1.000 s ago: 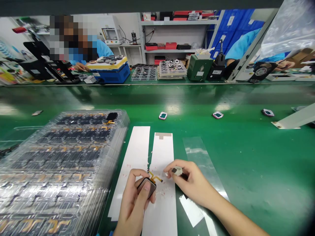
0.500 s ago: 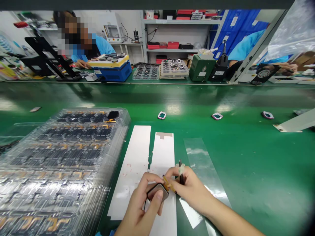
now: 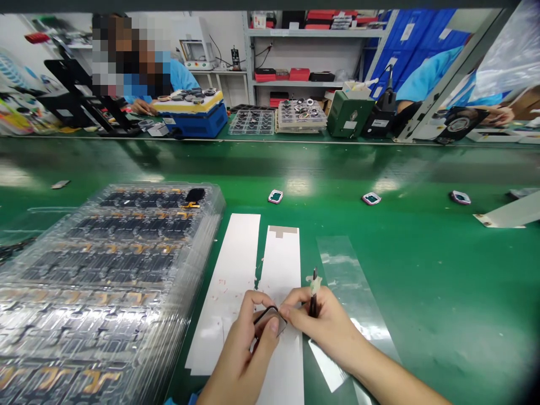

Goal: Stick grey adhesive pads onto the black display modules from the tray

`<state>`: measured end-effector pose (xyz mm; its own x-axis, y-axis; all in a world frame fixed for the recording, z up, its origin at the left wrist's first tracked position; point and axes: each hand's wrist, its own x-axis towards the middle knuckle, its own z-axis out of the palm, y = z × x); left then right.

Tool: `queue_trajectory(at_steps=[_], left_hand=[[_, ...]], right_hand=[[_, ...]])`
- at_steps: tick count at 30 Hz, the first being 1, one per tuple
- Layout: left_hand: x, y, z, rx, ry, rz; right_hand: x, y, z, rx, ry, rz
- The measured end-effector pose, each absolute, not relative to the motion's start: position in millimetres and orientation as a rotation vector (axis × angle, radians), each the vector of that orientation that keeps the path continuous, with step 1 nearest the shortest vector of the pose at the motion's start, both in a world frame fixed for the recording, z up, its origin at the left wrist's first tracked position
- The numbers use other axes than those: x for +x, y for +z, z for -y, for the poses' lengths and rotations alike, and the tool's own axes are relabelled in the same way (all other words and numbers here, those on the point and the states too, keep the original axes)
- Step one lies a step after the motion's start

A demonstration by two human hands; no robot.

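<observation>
Left grip (image 3: 240, 354) closed around a small dark rectangular module (image 3: 270, 319), thumb on its face, the module tilted just above a white paper strip (image 3: 280, 264). Right grip (image 3: 324, 322) closed on a slim black tool (image 3: 313, 304) with a white collar (image 3: 314, 285), the tool upright between thumb and fingers. Right fingertips (image 3: 291, 308) close beside the module's corner, the two grips nearly meeting over the strip.

To the left of the left grip, a second white paper strip (image 3: 223, 281) flecked with pinkish scraps (image 3: 221, 295), a narrow gap between the strips. To the right of the right grip, a clear plastic film strip (image 3: 350, 275) lying flat. Farther left of both grips, a stack of clear plastic trays (image 3: 113, 270) packed with rows of dark modules (image 3: 139, 228) and amber flex cables (image 3: 97, 379).

Well ahead of the grips, three small pink-rimmed frames (image 3: 275, 196) with teal centres on the green tabletop (image 3: 422, 337). Beyond the tabletop, a co-worker's blue sleeve (image 3: 181, 76) beside a blue case (image 3: 194, 121) with a yellow top, then a green equipment box (image 3: 349, 114) before shelving (image 3: 295, 81) with red cases.
</observation>
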<state>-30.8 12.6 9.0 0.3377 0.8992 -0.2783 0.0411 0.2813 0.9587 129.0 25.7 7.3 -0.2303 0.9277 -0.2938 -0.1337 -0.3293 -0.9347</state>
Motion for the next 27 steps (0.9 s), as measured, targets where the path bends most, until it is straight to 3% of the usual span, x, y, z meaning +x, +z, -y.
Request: queue_trajectory(at_steps=[11,27], left_hand=[[-33.0,3.9,-12.6,1.138,0.735,-1.050],[-31.5,8.8,-12.9,1.117,0.765,-1.014]], right_hand=[[127.8,11.0,-19.1,-1.300,1.381,1.315],[125.2,14.6,-18.7,-1.290,1.341,1.333]])
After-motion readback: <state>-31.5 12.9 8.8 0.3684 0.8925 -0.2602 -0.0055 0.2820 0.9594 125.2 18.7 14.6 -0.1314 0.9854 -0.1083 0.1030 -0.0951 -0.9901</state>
